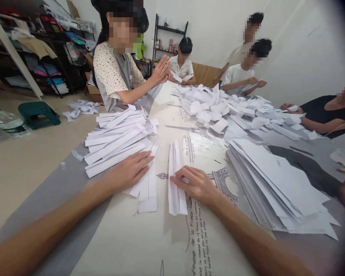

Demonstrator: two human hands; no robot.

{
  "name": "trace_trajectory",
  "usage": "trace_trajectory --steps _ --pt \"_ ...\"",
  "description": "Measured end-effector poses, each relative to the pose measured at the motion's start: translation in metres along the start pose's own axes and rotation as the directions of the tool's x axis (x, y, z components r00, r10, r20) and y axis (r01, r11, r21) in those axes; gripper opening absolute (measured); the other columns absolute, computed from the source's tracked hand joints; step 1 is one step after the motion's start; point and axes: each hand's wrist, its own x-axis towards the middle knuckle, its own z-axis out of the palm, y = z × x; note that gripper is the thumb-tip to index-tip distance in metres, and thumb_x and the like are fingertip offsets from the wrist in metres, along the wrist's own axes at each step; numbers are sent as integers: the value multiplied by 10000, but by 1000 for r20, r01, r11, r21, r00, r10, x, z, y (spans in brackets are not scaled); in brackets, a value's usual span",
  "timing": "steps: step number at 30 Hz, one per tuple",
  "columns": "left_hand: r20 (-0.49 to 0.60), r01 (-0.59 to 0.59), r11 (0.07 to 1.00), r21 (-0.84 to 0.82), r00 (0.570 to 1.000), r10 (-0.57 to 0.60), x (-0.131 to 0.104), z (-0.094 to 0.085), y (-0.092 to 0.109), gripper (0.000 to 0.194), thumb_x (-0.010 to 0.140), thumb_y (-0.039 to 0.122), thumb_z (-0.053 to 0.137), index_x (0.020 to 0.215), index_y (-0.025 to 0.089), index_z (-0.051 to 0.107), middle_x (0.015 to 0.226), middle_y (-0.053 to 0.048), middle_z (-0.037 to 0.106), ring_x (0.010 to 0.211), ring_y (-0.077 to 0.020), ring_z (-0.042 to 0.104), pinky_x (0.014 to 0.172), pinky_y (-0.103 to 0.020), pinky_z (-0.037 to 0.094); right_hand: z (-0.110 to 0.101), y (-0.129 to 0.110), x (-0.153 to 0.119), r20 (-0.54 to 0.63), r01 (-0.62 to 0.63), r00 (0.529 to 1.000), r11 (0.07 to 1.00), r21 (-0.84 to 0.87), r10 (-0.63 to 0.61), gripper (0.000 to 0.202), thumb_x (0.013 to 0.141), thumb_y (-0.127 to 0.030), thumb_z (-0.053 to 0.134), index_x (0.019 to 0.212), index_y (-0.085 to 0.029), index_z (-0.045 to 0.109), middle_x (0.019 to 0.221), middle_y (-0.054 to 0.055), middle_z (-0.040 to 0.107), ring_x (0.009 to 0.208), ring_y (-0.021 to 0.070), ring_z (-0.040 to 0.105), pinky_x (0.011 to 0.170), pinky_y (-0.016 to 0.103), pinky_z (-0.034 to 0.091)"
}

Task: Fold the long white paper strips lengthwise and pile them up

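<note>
My left hand lies with its fingers stretched over loose white paper strips at the near end of a pile of folded strips. Just right of the table's middle, my right hand has its thumb and fingers on a long folded paper strip, which lies lengthwise with raised creases. The fingertips pinch the strip's right side. A stack of white sheets is fanned out to the right of my right hand.
A large heap of folded papers covers the table's far part. Several people sit or stand around the table; one at the far left holds both hands together. A green stool and plastic bottles are on the floor.
</note>
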Motion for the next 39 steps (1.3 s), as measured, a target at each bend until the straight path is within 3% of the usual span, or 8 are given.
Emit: trace_trajectory --steps 8,12,17,23,27,32,34,39 --pt "10 34 989 141 999 -36 -3 -30 -27 511 1093 420 277 1101 158 715 1242 -116 702 1238 -292 609 1067 -474 496 -9 -5 1 206 -54 977 998 29 47 505 887 90 403 1247 -179 633 881 38 573 712 142 502 564 267 449" --pt "-65 15 990 137 998 -6 -3 -32 -14 437 1081 374 331 1030 160 709 1150 -119 715 1147 -288 640 1009 -466 522 -31 -2 -1 419 -180 900 978 106 120 589 804 116 389 1216 -200 667 1028 72 595 763 149 556 568 267 477" --pt "-30 -50 990 130 998 54 -6 -8 18 367 1068 388 413 1184 153 670 1271 -139 682 1239 -295 611 1131 -512 415 -53 -10 0 552 -314 808 943 108 206 578 802 25 455 1325 -177 597 1323 150 526 976 241 619 613 330 579" --pt "7 -57 986 159 998 56 -5 8 43 515 1102 443 297 1451 129 508 1488 -168 551 1417 -306 484 1198 -507 313 -44 -24 3 525 -307 831 940 152 187 632 900 -147 486 1518 -89 369 1431 188 503 1217 335 524 983 520 561" --pt "54 -46 988 144 998 38 -3 12 45 545 1112 457 241 1496 129 449 1548 -154 492 1471 -295 414 1223 -505 264 -35 -22 -2 529 -270 833 954 132 162 619 978 -262 498 1548 -92 326 1508 191 472 1256 352 502 1038 568 514" --pt "108 59 998 19 992 -61 0 11 43 545 1114 446 237 1579 178 329 1605 -76 429 1527 -293 311 1219 -465 295 -34 -21 -12 509 -283 847 942 180 157 866 982 -542 567 1625 -131 156 1598 186 399 1368 383 432 1086 607 477" --pt "116 97 994 -41 989 -92 1 10 40 541 1117 412 219 1607 184 262 1639 -61 371 1539 -253 287 1237 -428 284 -35 -22 -16 491 -335 849 918 210 198 845 979 -469 604 1623 -149 161 1619 165 380 1401 360 409 1100 579 482" --pt "113 123 989 -87 987 -112 1 3 27 528 1110 384 225 1582 172 328 1658 -53 333 1542 -207 283 1246 -377 297 -33 -22 -24 347 -318 915 895 312 205 445 944 -46 456 1355 -191 544 1503 129 513 1375 299 451 1063 525 516"
